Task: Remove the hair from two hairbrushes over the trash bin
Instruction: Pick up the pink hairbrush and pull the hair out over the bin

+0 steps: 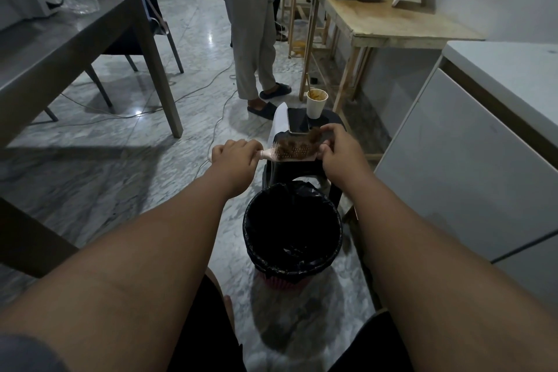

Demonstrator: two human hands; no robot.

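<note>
A pink hairbrush (280,155) lies level in the air, bristles up, above and just beyond a bin lined with a black bag (292,228). My left hand (234,154) is closed around its handle. A mat of brown hair (297,144) covers the bristles. My right hand (339,148) pinches the raised far end of that hair at the brush's tip. A second hairbrush is not visible.
A black stool (327,118) behind the brush carries a phone (298,120) and a paper cup (316,103). A person (256,27) stands beyond it by a wooden bench (392,21). A grey table (75,48) is left, a white cabinet (483,136) right. Cables cross the marble floor.
</note>
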